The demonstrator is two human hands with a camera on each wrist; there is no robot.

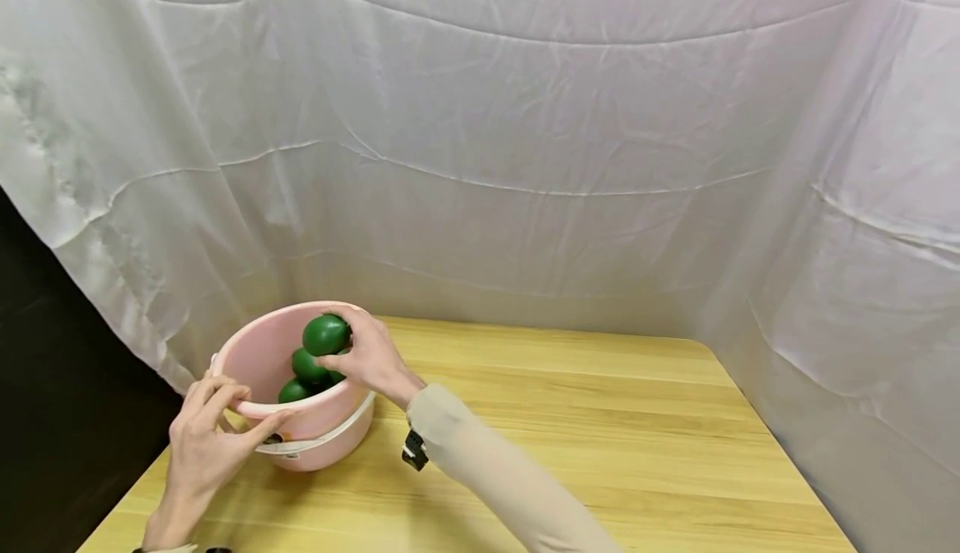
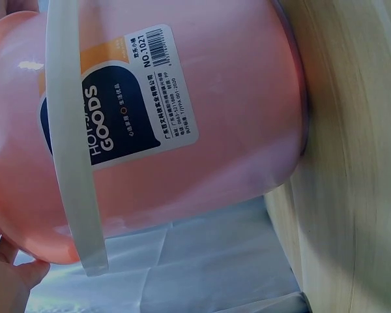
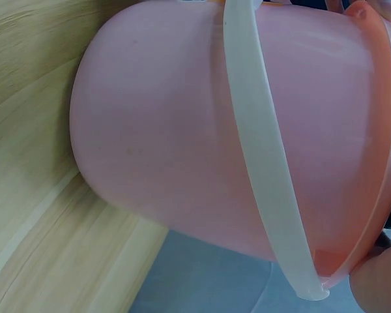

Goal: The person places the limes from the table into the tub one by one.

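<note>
A pink bucket (image 1: 322, 424) with a white handle (image 2: 72, 143) stands upright at the left of the table. My left hand (image 1: 206, 428) grips its near left rim, fingers over the edge and thumb along the outside. In the bucket's mouth my right hand (image 1: 371, 357) holds a smooth dark green ball (image 1: 326, 335), slightly oval, between thumb and fingers. Several similar green balls (image 1: 295, 391) lie lower inside the bucket, partly hidden by the rim and hand. In the right wrist view, part of my right hand (image 3: 381, 280) shows beside the rim.
The wooden table (image 1: 600, 428) stretches to the right of the bucket. Pale grey cloth (image 1: 525, 120) hangs behind and along the right side. A black surface (image 1: 67, 386) lies beyond the left table edge. The handle hangs down the bucket's near side, across a printed label (image 2: 137, 98).
</note>
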